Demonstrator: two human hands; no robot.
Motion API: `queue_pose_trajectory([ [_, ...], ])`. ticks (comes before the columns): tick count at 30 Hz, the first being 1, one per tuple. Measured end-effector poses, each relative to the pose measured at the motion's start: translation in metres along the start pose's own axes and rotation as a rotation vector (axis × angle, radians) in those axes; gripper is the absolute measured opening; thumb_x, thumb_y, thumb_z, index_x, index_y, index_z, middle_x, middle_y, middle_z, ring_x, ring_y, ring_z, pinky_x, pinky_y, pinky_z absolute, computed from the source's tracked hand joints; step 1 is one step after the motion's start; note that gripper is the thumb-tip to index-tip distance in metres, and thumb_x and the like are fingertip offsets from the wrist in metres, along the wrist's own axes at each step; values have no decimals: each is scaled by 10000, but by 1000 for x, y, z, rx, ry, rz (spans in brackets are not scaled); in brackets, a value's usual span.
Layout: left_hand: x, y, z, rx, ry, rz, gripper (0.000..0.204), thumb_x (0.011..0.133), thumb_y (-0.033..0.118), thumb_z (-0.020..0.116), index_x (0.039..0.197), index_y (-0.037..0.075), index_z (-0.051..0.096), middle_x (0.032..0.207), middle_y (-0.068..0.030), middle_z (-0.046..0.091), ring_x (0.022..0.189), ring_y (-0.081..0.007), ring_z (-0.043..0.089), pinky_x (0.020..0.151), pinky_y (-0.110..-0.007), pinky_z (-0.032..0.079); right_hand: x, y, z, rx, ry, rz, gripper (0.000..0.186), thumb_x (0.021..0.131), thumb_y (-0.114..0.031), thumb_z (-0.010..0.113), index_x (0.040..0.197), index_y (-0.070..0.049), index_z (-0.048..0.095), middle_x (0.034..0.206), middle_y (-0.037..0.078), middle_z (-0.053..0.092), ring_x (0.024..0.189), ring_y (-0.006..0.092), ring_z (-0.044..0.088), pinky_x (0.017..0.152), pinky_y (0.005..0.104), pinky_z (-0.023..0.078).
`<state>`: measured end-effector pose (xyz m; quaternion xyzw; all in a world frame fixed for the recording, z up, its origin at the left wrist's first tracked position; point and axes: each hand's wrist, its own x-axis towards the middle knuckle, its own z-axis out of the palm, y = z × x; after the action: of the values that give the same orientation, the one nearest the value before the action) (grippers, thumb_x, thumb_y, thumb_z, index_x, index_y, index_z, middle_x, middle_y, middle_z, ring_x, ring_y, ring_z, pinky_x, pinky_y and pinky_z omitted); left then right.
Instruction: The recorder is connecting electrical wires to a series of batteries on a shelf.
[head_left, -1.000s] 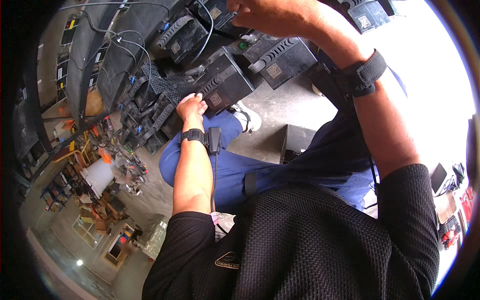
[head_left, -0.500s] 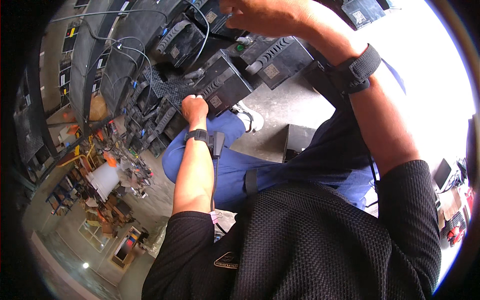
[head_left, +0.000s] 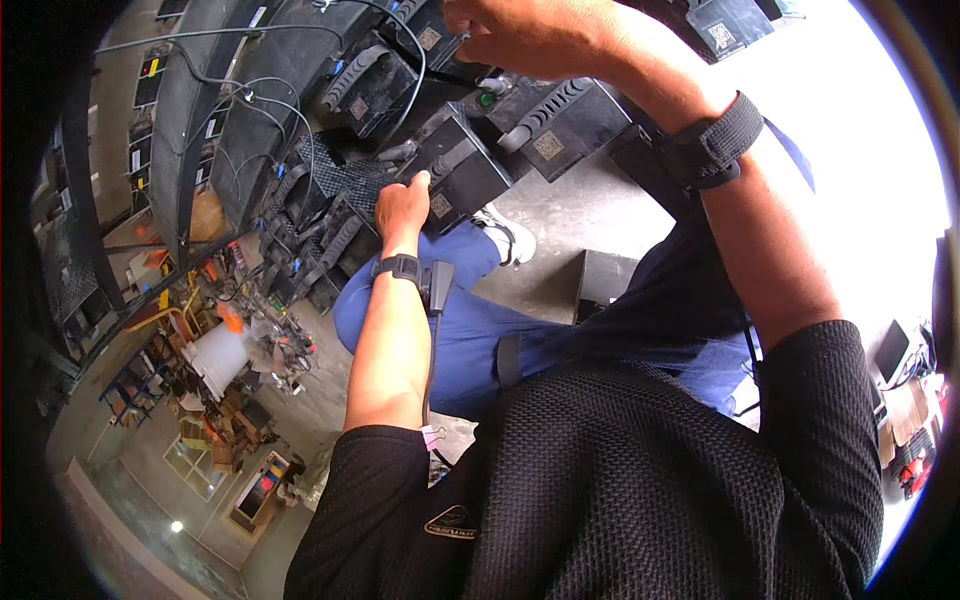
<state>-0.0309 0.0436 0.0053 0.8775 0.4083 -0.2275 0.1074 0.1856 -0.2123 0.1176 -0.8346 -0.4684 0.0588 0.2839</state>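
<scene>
My left hand (head_left: pixel 402 208) is closed at the near end of the grey handle (head_left: pixel 452 162) on a black box (head_left: pixel 474 184) that looks like a battery pack. Its thumb points up along the handle; the other fingers are mostly hidden. Higher up, my right hand (head_left: pixel 535 38) has its fingers curled, and what they hold, if anything, cannot be made out. Below it lies another black box (head_left: pixel 580 135) with a ridged grey handle and a square code label. A green-tipped connector (head_left: pixel 488 99) sits between the boxes.
More handled black boxes (head_left: pixel 372 100) stand at the upper left, with loose grey cables (head_left: pixel 300 120) looping over them. A dark box (head_left: pixel 606 277) rests on the floor between my legs. Slotted black racks (head_left: pixel 225 130) and a cluttered heap with a white bin (head_left: pixel 218 355) lie left.
My left hand has slid slightly up and right along the handle, its thumb now more extended. My right hand stays nearly in place. The whole view has shifted a little.
</scene>
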Motion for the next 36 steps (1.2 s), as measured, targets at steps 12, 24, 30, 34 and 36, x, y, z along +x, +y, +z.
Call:
queue_pose_trajectory([
  [12,-10,27,-2,41,-28,-70,888,702,694,669,1080,-110,687,1210,-311,631,1173,-398,607,991,-439,473,-2,3,-3,-39,9,-24,200,803,-232,677,783,-33,671,698,171,671,689,340,701,608,428,558],
  [24,-13,31,-2,28,-32,-126,800,695,629,699,1053,-87,705,1185,-292,651,1137,-394,627,959,-436,493,-1,3,-8,13,-16,31,204,822,-229,648,791,-29,674,728,188,677,715,363,699,636,448,561],
  [30,-21,37,-4,-66,13,-144,829,666,611,721,999,-147,686,1135,-362,634,1117,-415,629,962,-425,471,-5,6,-6,1,4,-1,185,812,-215,656,788,-32,673,720,183,677,705,361,699,629,441,562],
  [34,-21,31,-4,-65,37,-171,820,663,604,728,989,-147,688,1124,-361,639,1103,-415,636,954,-427,476,-2,1,-8,31,-15,16,178,805,-211,663,786,-34,672,711,180,674,697,358,698,617,436,559],
  [36,-19,33,-2,-72,63,-147,815,653,605,739,968,-145,694,1101,-358,647,1083,-416,644,938,-428,483,-5,2,-13,16,-27,-34,168,797,-207,669,791,-40,673,707,181,672,696,357,697,611,435,556],
])
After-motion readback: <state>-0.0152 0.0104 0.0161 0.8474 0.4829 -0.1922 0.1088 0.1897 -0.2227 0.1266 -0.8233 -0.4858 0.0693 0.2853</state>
